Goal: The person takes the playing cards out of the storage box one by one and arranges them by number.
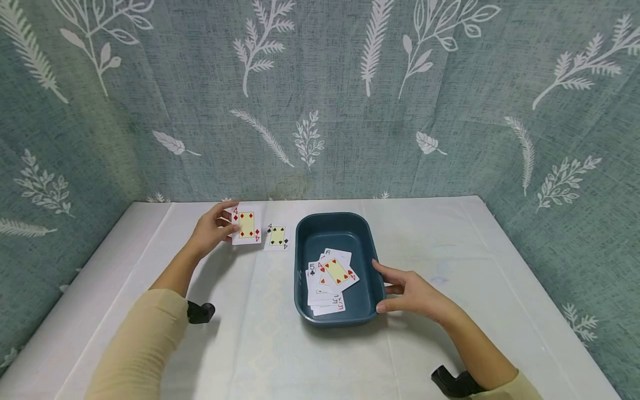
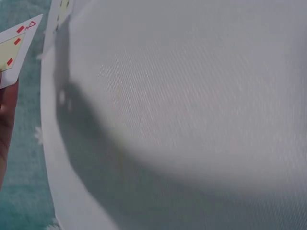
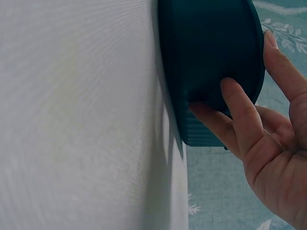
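Playing card [image 1: 247,226], probably light and flexible, suits the left hand's [image 1: 209,229] side-edge pinch near the worktop's [image 1: 240,355] far edge, right hand [image 1: 414,293] spread against the tray [image 1: 340,321].

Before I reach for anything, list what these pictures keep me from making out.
- Head view: most of the faces of the lower playing cards in the blue tray, covered by the four of hearts and other cards above them.
- Left wrist view: most of the left hand and part of the four of diamonds, cut off by the left edge.
- Right wrist view: the tray's contents, hidden behind its outer wall.
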A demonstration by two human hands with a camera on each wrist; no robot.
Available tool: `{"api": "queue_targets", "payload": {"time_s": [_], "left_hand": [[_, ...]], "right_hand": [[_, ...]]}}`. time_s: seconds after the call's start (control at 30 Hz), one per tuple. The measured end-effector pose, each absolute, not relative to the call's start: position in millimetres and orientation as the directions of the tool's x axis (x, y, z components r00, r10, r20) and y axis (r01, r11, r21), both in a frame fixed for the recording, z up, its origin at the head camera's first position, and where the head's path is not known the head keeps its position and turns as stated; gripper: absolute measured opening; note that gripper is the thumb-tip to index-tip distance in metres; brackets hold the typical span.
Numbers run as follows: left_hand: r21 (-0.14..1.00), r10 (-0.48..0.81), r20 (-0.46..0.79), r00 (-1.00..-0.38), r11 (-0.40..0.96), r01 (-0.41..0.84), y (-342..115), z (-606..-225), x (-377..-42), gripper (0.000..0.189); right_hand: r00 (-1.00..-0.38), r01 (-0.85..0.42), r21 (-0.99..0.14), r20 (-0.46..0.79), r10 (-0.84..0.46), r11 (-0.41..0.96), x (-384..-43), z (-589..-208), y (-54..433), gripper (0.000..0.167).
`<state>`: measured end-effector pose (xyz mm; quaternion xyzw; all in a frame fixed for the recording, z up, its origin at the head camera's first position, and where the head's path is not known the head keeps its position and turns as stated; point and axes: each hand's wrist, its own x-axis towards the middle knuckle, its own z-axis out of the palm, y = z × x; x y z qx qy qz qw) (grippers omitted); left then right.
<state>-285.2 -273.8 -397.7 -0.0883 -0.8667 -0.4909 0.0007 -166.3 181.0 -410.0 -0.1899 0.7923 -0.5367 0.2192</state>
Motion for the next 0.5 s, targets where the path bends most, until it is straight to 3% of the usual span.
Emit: {"api": "queue_targets", "payload": {"time_s": [0.5], "left_hand": [[0.783, 0.177, 0.038, -0.983, 0.606, 0.140, -281, -410, -285, 0.060]], "right_hand": [[-0.835, -0.071, -0.928, -0.145, -0.530, 0.366, -165, -409, 181, 0.090]]}}
